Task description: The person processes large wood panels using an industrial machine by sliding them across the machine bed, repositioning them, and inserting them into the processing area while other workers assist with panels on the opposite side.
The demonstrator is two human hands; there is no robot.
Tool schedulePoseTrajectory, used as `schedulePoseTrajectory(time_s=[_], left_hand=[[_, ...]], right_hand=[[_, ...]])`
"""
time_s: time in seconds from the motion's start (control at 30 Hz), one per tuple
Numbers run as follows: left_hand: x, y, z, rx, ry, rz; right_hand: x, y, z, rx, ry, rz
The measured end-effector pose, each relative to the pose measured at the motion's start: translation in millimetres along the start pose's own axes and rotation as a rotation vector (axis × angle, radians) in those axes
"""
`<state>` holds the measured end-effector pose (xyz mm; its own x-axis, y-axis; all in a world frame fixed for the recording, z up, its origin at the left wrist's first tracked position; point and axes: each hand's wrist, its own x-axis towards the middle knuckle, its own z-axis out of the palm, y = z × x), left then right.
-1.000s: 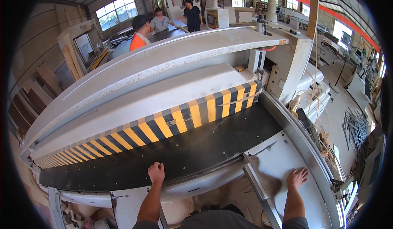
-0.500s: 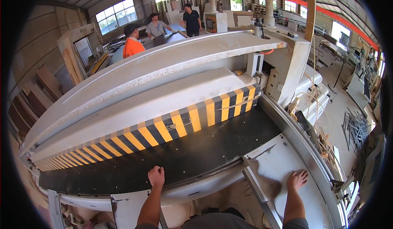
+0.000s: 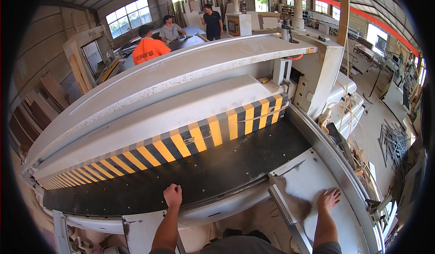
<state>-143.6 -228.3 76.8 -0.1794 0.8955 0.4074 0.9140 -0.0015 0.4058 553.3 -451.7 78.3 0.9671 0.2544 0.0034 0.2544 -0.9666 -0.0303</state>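
Note:
A long machine fills the view, with a grey top beam, a yellow-and-black striped guard and a black bed below it. My left hand is curled closed over the front part of the black bed, with no object visible in it. My right hand lies open, fingers spread, on a grey metal side table with dark smudges. A metal rail runs along that table's left edge, and another grey plate is below and left of my left hand.
Three people stand behind the machine: one in orange, one in grey, one in dark clothes. Boards lean at the left. A post with cables, piled metal strips and workbenches are on the right.
The person in orange has shifted and turned, showing more of their back. The view has moved slightly since a second ago. My hands keep their places and poses.

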Motion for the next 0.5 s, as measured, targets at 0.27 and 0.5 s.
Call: schedulePoseTrajectory(time_s=[0.27,0.5], left_hand=[[0.3,1.2,-1.0,-0.009,0.001,0.009],[0.4,-0.6,1.5,-0.016,-0.001,0.000]], right_hand=[[-0.4,0.5,0.6,0.004,-0.001,0.000],[-0.5,1.1,3.2,0.010,0.017,-0.011]])
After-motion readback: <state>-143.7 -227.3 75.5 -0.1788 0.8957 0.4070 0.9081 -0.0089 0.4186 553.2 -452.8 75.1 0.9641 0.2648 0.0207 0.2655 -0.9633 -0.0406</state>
